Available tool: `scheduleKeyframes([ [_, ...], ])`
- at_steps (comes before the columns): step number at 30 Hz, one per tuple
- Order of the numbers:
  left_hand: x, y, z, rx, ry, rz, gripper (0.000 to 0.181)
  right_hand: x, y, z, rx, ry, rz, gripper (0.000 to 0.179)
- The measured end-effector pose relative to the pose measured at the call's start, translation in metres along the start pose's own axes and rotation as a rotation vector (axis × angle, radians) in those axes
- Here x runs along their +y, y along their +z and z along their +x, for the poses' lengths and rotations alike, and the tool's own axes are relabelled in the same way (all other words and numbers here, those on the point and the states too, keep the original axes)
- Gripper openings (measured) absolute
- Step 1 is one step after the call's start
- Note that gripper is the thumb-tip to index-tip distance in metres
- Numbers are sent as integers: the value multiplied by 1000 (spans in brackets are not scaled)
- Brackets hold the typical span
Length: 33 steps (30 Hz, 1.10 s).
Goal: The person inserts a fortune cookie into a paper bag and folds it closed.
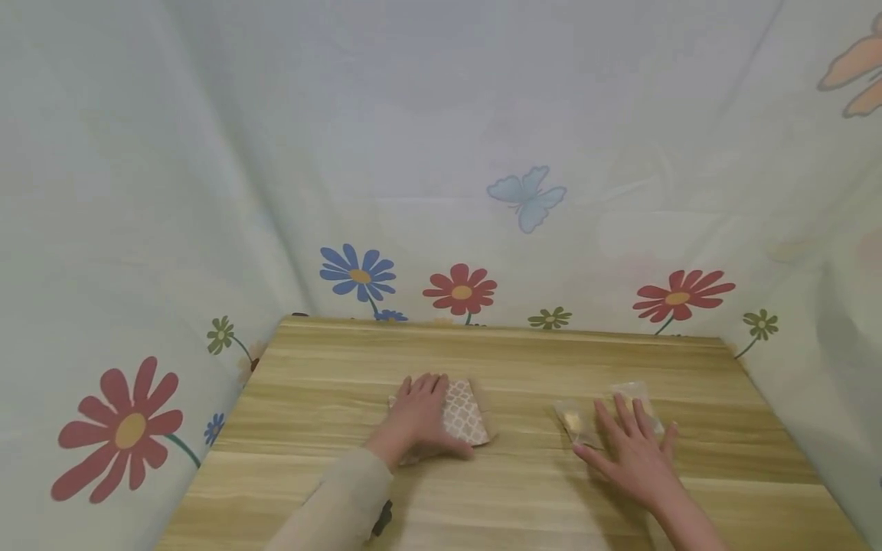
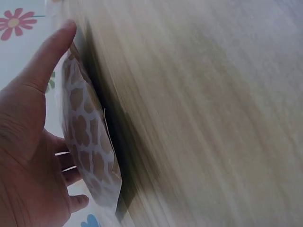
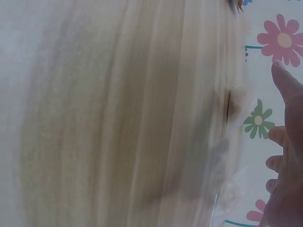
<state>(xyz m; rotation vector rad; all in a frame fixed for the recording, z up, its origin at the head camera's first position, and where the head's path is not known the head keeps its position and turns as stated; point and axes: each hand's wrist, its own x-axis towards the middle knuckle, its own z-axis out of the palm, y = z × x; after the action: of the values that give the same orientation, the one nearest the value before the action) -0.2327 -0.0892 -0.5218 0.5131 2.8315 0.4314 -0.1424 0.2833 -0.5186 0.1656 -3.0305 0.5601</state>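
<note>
My left hand [image 1: 419, 419] lies over a flat tan paper packet [image 1: 463, 413] with a white lattice print, its fingers extended and covering the packet's left part. In the left wrist view the thumb reaches the packet's [image 2: 87, 137] upper end, and the other fingers are partly hidden behind it. Spread fingers of my right hand [image 1: 637, 459] hover at two small clear plastic bags with pale yellowish contents. One bag [image 1: 573, 422] lies left of the fingers; the other bag [image 1: 648, 402] is partly under them. Whether the right fingertips touch the bags I cannot tell.
Both hands work on a wood-grain table [image 1: 331, 360]. Behind and beside it hangs a white cloth [image 1: 427, 153] printed with flowers and butterflies. A small dark object [image 1: 382, 519] shows by the left sleeve.
</note>
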Motion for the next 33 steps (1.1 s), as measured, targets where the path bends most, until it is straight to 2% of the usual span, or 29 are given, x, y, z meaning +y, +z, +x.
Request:
scheduleKeyframes([
  [4,4,1,2,-11,-5,18,145,-1,-2,2,3,-9,13,94],
  [16,5,4,7,-13,42,83,136,0,1,3,-3,-4,19,95],
  [22,0,8,9,49,99,106,130,-1,0,5,22,-31,29,92],
  [28,-3,9,6,118,176,37,126,-2,-6,13,63,-89,11,84],
  [33,-5,11,3,159,206,-5,127,-2,-14,25,38,-137,139,72],
])
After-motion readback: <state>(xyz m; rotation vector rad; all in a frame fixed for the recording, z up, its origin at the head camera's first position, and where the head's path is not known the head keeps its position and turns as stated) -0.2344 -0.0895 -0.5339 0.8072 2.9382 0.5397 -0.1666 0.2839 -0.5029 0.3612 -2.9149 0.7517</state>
